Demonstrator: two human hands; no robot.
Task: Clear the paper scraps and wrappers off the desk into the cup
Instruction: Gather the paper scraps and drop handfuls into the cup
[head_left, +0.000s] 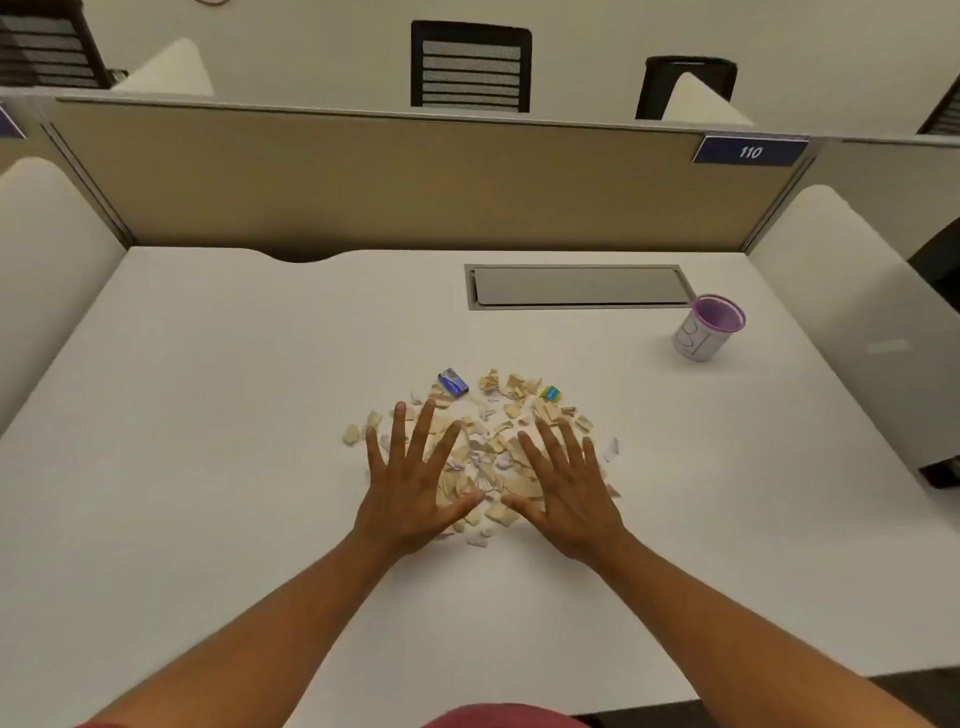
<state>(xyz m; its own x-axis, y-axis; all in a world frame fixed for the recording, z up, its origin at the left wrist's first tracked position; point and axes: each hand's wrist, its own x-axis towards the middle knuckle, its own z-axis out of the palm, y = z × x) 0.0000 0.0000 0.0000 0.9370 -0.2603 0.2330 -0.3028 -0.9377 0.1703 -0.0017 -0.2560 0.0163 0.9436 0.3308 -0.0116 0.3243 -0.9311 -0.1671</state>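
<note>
A loose pile of tan and white paper scraps (493, 452) lies in the middle of the white desk (208, 415). A blue wrapper (453, 383) sits at the pile's far left edge and a small yellow-and-teal wrapper (551, 393) at its far right. My left hand (413, 483) rests flat on the pile's left side, fingers spread. My right hand (563, 493) lies flat on the right side, fingers spread too. Neither hand holds anything. A white cup with a purple rim (707, 328) stands upright at the far right, well apart from the pile.
A grey cable hatch (579, 286) is set into the desk behind the pile. A tan partition (363, 182) with a blue "110" sign (749, 151) closes the back. White side panels (857, 312) flank the desk. Black chairs stand beyond.
</note>
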